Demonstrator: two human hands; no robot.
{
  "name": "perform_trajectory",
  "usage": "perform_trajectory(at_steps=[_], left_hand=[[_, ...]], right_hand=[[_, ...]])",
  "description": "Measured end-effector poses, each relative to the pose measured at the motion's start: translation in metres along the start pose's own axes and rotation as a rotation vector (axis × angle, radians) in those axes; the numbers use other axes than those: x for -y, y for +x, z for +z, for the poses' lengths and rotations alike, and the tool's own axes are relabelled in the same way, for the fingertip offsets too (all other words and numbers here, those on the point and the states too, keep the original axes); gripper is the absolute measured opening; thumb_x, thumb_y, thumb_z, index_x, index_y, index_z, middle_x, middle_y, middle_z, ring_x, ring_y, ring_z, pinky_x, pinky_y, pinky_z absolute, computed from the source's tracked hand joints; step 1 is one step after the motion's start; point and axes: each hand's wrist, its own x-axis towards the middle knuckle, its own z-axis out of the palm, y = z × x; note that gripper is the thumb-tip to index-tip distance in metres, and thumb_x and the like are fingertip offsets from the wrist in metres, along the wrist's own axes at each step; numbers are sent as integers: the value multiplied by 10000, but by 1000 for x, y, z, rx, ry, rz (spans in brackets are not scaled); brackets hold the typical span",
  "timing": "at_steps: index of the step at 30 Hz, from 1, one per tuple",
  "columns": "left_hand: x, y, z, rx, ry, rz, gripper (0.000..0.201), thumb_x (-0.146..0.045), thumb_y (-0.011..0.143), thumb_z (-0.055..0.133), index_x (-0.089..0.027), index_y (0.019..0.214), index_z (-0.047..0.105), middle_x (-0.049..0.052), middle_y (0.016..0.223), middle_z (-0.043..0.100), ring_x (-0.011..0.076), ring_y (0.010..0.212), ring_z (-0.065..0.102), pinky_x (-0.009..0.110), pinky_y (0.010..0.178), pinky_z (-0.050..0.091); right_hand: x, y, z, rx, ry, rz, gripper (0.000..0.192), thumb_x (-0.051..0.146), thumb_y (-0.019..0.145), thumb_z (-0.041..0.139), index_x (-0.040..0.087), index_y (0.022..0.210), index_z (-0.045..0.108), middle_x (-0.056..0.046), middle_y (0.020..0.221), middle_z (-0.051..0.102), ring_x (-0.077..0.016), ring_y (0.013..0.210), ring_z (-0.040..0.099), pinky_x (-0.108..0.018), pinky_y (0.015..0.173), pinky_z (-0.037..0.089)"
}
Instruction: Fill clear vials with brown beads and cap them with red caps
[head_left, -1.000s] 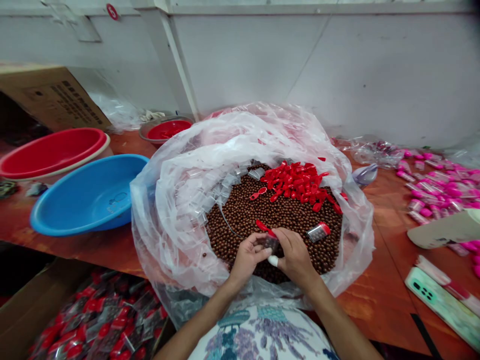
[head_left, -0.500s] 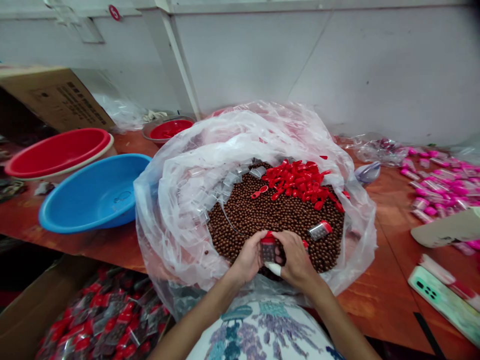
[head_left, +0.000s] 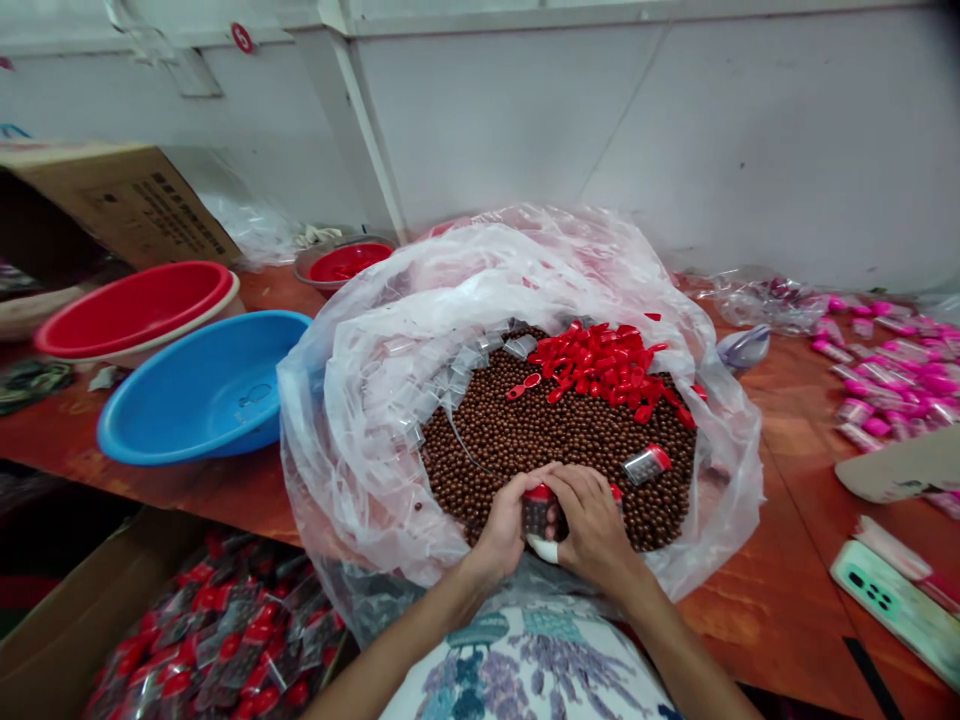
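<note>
gripping red-capped tube (head_left: 537,510) between left hand (head_left: 504,528), right hand (head_left: 594,522), above brown beads (head_left: 525,430).

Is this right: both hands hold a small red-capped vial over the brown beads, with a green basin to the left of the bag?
Not quite: the basin is blue, not green, as the head view shows. The rest stands: the left hand and right hand hold the small red-capped vial over the brown beads, left of the bag.
</note>
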Motion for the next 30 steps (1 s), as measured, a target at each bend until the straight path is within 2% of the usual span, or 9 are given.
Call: perform_trajectory(at_steps=[5, 7, 9, 13, 16, 18, 21, 26, 30], left_hand=[[0, -1, 0, -24, 185, 123, 469, -388, 764, 509, -166, 1173, 561, 24, 673, 612, 145, 600, 536, 257, 568, 417], [-14, 5, -3, -3, 397, 240, 442, -419, 795, 492, -162, 1142, 584, 53, 781, 635, 171, 727, 567, 293, 696, 433], [-39, 13, -11, -51, 676, 403, 423, -438, 818, 464, -169, 1113, 602, 77, 890, 630, 187, 816, 565, 319, 784, 421], [-108, 33, -41, -452, 1281, 825, 329, -346, 798, 522, -209, 1087, 600, 78, 1043, 562, 210, 967, 516, 345, 897, 372], [-144, 49, -59, -688, 1713, 789, 292, -292, 823, 490, -192, 1078, 590, 82, 1010, 558, 215, 993, 494, 339, 896, 363], [-155, 58, -65, -753, 1869, 702, 263, -311, 827, 487, -180, 1025, 602, 92, 970, 573, 229, 973, 494, 338, 862, 370], [-159, 68, -63, -754, 1913, 666, 224, -295, 821, 491, -165, 964, 604, 112, 947, 581, 251, 963, 492, 342, 826, 372], [-153, 62, -54, -680, 1946, 656, 247, -240, 809, 496, -174, 1035, 572, 110, 977, 580, 252, 950, 505, 331, 798, 374], [-129, 44, -52, -433, 1927, 652, 275, -260, 816, 499, -211, 1076, 572, 85, 988, 585, 230, 942, 517, 314, 814, 370]], right_hand=[[-1, -3, 5, -45, -68, 14, 557, 281, 682, 582, 165, 1207, 436, -125, 1147, 526, -278, 1102, 464, -489, 953, 343], [-7, -3, -2, -49, -113, 20, 577, 336, 686, 597, 162, 1211, 432, -134, 1164, 515, -291, 1117, 454, -483, 951, 349], [-20, -6, -13, -69, -175, 36, 603, 422, 684, 609, 174, 1208, 442, -133, 1154, 524, -308, 1123, 451, -485, 948, 347], [-57, -23, -33, -50, -326, 80, 647, 570, 650, 606, 210, 1176, 493, -118, 1132, 557, -345, 1142, 435, -524, 970, 300], [-77, -42, -40, -5, -432, 107, 677, 596, 650, 588, 223, 1206, 485, -116, 1186, 545, -359, 1175, 403, -548, 970, 285], [-80, -50, -41, 31, -480, 122, 733, 608, 658, 570, 225, 1268, 432, -120, 1245, 511, -366, 1198, 379, -563, 965, 278], [-75, -47, -39, 73, -499, 124, 766, 617, 695, 533, 227, 1331, 356, -118, 1310, 457, -359, 1229, 345, -561, 964, 285], [-66, -27, -33, 44, -457, 96, 571, 475, 794, 507, 224, 1298, 409, -116, 1292, 464, -341, 1235, 344, -551, 974, 302], [-68, -19, -29, 43, -391, 89, 478, 357, 832, 482, 223, 1287, 422, -117, 1285, 458, -327, 1230, 349, -558, 972, 311]])
